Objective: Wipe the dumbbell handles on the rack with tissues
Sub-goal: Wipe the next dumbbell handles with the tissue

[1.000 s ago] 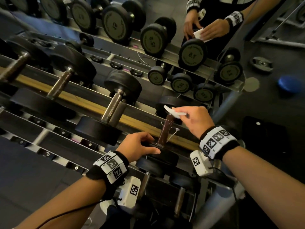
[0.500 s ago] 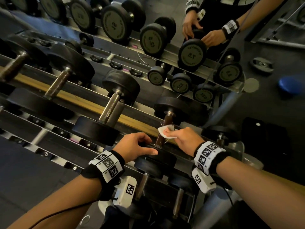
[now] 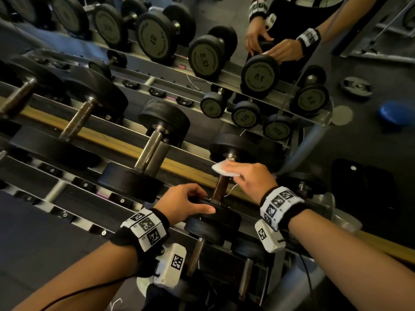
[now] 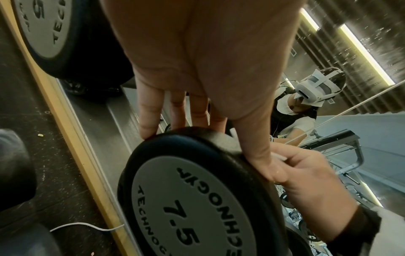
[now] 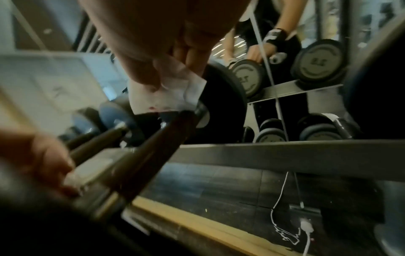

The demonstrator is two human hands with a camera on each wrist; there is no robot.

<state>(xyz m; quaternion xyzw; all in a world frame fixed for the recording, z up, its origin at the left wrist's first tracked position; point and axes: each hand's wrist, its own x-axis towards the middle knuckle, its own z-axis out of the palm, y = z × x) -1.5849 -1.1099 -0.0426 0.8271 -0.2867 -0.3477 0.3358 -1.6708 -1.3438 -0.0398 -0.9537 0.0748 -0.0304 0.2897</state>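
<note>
We have our right hand [image 3: 253,178] further up the handle [image 3: 221,188] than half a second ago: the tissue [image 3: 224,169] was near the low end of the bar then, and now sits close under the far weight head [image 3: 235,145], so the stroke runs away from us. A second ago the tissue was lifted clear above the bar; now it is down on the metal, which we judge means this handle is partly wiped and the stretch below the tissue has been passed over. In the right wrist view the thumb and fingers pinch the tissue [image 5: 168,91] and press it against the top of the brown handle [image 5: 157,138]. Our left hand [image 3: 186,202] has not shifted: its fingers curl over the rim of the near weight head [image 3: 215,221], marked 7.5 in the left wrist view, steadying the dumbbell on the rack [image 3: 67,191]. The dumbbell lies at the right end of the row. The bigger dumbbells [image 3: 148,153] to the left show bare handles, which we take to be waiting their turn.
</note>
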